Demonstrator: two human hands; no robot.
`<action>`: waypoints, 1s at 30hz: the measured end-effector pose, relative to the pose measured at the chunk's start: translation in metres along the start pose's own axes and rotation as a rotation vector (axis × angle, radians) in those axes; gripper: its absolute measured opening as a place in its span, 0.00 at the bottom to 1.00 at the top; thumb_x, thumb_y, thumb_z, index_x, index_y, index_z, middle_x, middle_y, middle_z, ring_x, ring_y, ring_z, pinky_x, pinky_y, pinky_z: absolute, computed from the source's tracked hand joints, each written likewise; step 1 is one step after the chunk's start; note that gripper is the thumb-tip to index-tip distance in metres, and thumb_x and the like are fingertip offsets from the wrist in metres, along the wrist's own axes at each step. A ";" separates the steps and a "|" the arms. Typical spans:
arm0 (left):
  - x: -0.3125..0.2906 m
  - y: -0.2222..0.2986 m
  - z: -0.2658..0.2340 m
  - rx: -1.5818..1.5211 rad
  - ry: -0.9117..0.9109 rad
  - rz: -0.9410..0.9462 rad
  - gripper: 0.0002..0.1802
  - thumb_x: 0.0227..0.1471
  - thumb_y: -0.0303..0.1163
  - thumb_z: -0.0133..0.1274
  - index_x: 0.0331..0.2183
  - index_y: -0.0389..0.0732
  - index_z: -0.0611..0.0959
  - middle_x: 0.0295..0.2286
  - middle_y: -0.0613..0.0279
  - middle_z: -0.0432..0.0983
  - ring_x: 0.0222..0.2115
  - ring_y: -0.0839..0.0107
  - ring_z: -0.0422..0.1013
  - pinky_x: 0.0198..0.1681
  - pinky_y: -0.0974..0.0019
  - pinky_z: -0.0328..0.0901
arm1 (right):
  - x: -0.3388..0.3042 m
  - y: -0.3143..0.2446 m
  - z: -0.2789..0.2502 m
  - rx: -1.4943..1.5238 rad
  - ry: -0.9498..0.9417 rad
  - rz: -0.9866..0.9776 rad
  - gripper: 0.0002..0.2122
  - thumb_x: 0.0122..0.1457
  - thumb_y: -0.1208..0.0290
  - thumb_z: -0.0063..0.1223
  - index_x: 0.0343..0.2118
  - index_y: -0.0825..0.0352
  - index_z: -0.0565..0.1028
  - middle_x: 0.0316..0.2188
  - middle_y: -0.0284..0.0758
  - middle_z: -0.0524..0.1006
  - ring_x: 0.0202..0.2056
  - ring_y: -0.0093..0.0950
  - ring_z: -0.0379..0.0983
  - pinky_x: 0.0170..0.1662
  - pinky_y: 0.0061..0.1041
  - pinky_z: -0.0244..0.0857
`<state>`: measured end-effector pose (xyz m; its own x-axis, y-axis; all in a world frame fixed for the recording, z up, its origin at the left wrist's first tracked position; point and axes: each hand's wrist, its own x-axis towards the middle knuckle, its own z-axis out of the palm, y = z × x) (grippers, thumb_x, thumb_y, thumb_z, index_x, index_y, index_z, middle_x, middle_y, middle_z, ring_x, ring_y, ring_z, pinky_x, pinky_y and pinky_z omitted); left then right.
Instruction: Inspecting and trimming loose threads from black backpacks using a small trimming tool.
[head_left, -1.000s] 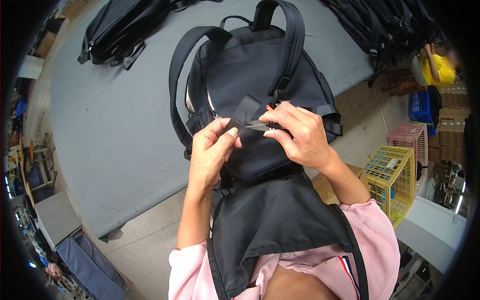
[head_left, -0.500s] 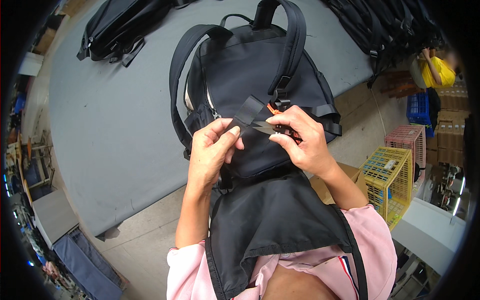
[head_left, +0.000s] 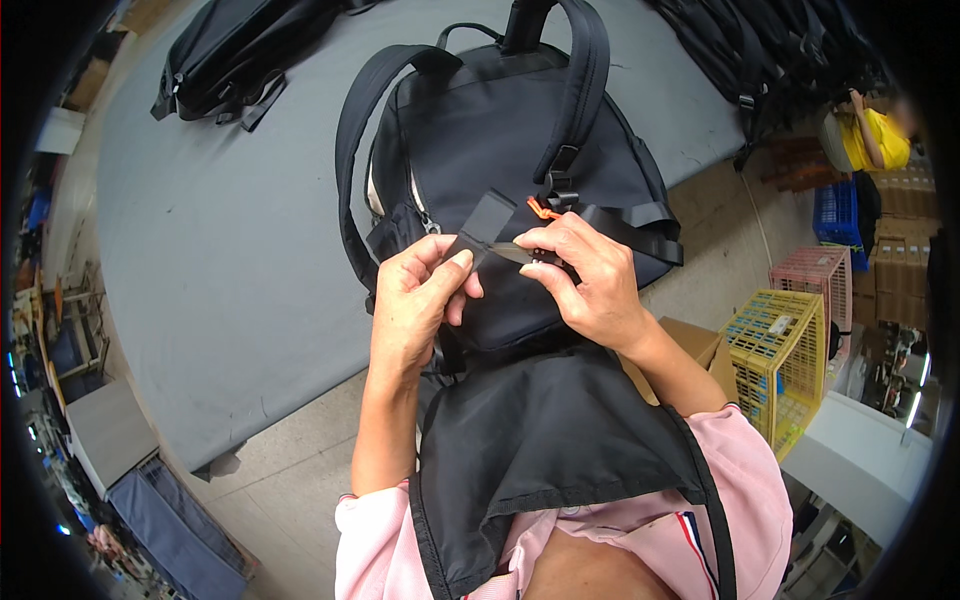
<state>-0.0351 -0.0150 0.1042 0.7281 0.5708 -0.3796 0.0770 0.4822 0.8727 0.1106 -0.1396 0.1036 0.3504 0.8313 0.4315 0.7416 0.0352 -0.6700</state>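
A black backpack (head_left: 480,130) lies on the grey table in front of me, its padded shoulder straps facing up. Between finger and thumb my left hand (head_left: 415,300) pinches a black webbing strap (head_left: 489,216), whose end sticks up over the bag. My right hand (head_left: 590,272) is closed on small thread snips (head_left: 515,252) with an orange cord (head_left: 541,208) beside them. The metal blades point left and meet the strap close to my left fingertips. Part of the snips' handle is hidden in my right hand.
Another black bag (head_left: 240,60) lies at the table's (head_left: 230,270) far left, and several more black bags (head_left: 770,60) are heaped at the far right. Beyond the right edge stand yellow (head_left: 775,350), pink (head_left: 815,280) and blue crates (head_left: 838,220). A person in yellow (head_left: 875,140) is there too.
The snips have moved slightly left, their blades now closer together at the strap. My left hand still pinches the strap, shifted a little left.
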 end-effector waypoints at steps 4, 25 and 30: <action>0.001 -0.002 -0.002 0.003 0.002 -0.002 0.06 0.53 0.26 0.50 0.32 0.34 0.78 0.18 0.64 0.73 0.12 0.84 0.60 0.15 0.82 0.53 | -0.002 -0.006 -0.001 -0.194 -0.017 -0.019 0.10 0.44 0.77 0.60 0.32 0.65 0.76 0.25 0.34 0.74 0.24 0.34 0.72 0.32 0.27 0.68; 0.004 0.000 0.000 -0.062 -0.032 -0.034 0.06 0.52 0.26 0.51 0.32 0.34 0.78 0.19 0.63 0.73 0.13 0.83 0.62 0.15 0.82 0.54 | -0.007 0.003 0.010 0.013 0.125 0.028 0.10 0.44 0.78 0.60 0.33 0.66 0.75 0.25 0.36 0.73 0.25 0.34 0.72 0.29 0.27 0.67; 0.002 0.002 0.000 -0.042 -0.034 -0.034 0.07 0.52 0.26 0.50 0.35 0.34 0.78 0.18 0.66 0.72 0.14 0.85 0.61 0.15 0.83 0.52 | 0.002 0.002 -0.001 0.233 0.054 0.186 0.10 0.47 0.80 0.58 0.34 0.68 0.74 0.27 0.36 0.73 0.26 0.27 0.72 0.31 0.23 0.66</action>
<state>-0.0336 -0.0123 0.1054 0.7482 0.5311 -0.3977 0.0738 0.5291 0.8454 0.1133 -0.1388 0.1040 0.5026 0.8049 0.3155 0.5128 0.0163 -0.8584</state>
